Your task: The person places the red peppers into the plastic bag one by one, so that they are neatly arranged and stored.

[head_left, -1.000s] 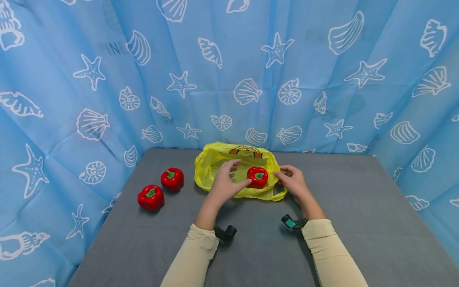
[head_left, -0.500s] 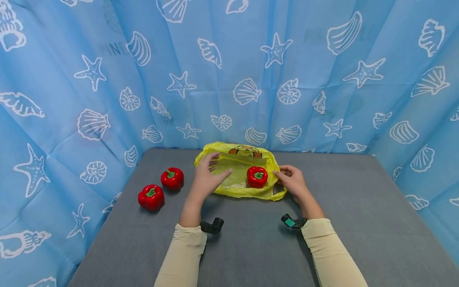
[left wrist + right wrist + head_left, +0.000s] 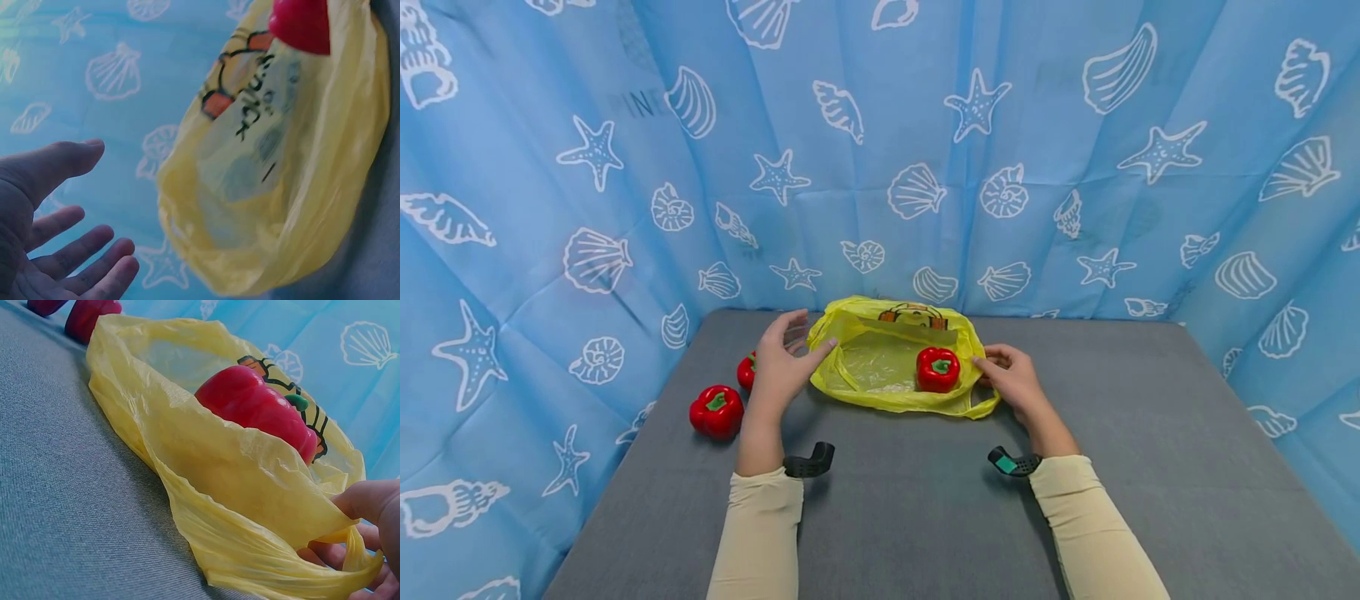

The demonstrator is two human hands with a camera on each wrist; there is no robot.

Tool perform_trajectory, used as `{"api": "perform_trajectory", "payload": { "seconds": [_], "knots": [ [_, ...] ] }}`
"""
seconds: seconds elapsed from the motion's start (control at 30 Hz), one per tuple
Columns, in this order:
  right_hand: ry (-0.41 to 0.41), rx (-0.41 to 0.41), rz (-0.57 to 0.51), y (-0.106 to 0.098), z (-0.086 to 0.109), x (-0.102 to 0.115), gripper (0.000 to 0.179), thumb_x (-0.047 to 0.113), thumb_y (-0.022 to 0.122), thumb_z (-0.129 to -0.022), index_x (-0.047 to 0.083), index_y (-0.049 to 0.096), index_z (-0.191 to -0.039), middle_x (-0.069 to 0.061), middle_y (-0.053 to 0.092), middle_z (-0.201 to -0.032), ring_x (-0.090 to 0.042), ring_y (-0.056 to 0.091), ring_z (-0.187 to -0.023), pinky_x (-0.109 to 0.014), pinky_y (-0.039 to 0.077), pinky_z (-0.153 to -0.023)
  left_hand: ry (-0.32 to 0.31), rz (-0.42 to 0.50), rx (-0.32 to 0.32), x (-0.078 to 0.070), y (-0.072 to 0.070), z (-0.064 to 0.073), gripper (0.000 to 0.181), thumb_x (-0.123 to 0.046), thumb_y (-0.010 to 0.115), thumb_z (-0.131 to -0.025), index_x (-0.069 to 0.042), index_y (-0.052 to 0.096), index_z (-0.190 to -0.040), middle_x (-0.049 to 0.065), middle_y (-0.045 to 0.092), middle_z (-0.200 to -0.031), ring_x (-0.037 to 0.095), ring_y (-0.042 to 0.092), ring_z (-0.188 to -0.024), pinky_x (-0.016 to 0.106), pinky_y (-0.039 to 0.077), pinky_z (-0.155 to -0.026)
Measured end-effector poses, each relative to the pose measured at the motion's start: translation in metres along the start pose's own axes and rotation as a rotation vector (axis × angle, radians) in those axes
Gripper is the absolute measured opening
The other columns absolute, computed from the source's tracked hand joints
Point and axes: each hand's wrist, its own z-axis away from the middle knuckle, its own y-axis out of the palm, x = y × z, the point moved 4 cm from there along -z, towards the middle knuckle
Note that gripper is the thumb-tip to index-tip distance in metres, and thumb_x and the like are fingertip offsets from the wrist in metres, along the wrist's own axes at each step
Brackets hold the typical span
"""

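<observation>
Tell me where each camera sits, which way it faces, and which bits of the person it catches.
Head: worn on the head, facing forward and down at the yellow bag, grey table and blue curtain; both sleeves, the left-hand grip and the right-hand grip show.
Left wrist: worn there, facing the bag's open mouth; the left thumb and fingers show.
Right wrist: worn there, facing across the bag; the right-hand grip shows, holding the bag's edge.
Both wrist views share the bag and the red pepper inside.

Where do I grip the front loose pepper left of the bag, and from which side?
Probably pinch the front pepper across its rounded flanks, below the green stem, coming down from above: it sits stem-up on the table, its top uncovered.
</observation>
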Motion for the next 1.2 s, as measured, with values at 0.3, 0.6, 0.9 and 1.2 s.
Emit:
{"api": "perform_trajectory", "payload": {
  "seconds": [0.3, 0.6, 0.9, 1.2],
  "knots": [
    [0.004, 0.001, 0.010, -0.001, 0.001, 0.001, 0.041, 0.025, 0.066, -0.106, -0.002, 0.062, -0.137, -0.011, 0.070, -0.114, -0.009, 0.067, -0.090, -0.024, 0.063, -0.082, -0.065, -0.052, -0.098, 0.009, -0.029, 0.002, 0.065, -0.032, 0.085, -0.092, -0.011, 0.057, -0.147, 0.013, 0.058, -0.148, 0.034, 0.059, -0.137, 0.052, 0.049, -0.118],
    [0.015, 0.000, 0.022, -0.001, 0.000, -0.001, 0.043, 0.027, 0.065, -0.107, -0.002, 0.062, -0.138, -0.014, 0.069, -0.117, -0.013, 0.068, -0.094, -0.024, 0.063, -0.084, -0.119, -0.190, -0.154, 0.020, -0.048, 0.004, 0.063, -0.031, 0.083, -0.094, -0.009, 0.056, -0.148, 0.016, 0.056, -0.150, 0.038, 0.055, -0.139, 0.055, 0.048, -0.117],
    [0.008, 0.010, 0.020, 0.000, 0.000, 0.000, 0.043, 0.027, 0.065, -0.107, -0.002, 0.061, -0.139, -0.014, 0.069, -0.119, -0.009, 0.067, -0.092, -0.024, 0.063, -0.084, -0.202, -0.277, -0.157, 0.034, -0.068, 0.012, 0.067, -0.033, 0.080, -0.095, -0.009, 0.053, -0.152, 0.017, 0.053, -0.154, 0.039, 0.049, -0.143, 0.057, 0.046, -0.118],
    [0.006, 0.011, 0.016, -0.001, -0.001, -0.001, 0.044, 0.028, 0.065, -0.107, -0.002, 0.061, -0.139, -0.015, 0.069, -0.120, -0.008, 0.067, -0.091, -0.024, 0.063, -0.084, -0.317, -0.346, -0.081, 0.042, -0.084, 0.018, 0.076, -0.036, 0.079, -0.094, -0.009, 0.046, -0.157, 0.020, 0.048, -0.158, 0.043, 0.044, -0.146, 0.063, 0.048, -0.114]
  ]
}}
